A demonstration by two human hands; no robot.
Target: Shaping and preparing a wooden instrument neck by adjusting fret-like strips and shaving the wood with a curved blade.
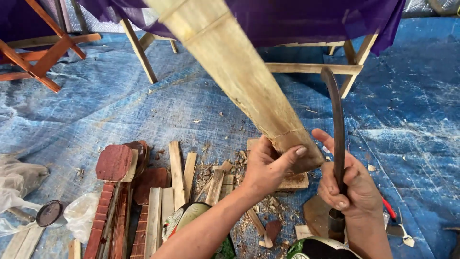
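The left hand [268, 165] grips the bamboo pole [239, 72]; the right hand [347, 184] at 3 o'clock holds what looks like a curved knife [337, 110], best swung clear of the thumb.

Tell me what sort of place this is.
Likely a makeshift floor-level woodworking spot: a blue tarp littered with wood shavings, cut wooden slats, and the right hand holding a curved blade beside a bamboo piece.

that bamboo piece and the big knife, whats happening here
A person sits over a blue tarp. Their left hand grips the lower end of a long split bamboo slat, which stands on a small wooden block. Their right hand holds a curved dark blade upright beside it, edge near the slat. Cut wood strips and shavings lie scattered to the left.
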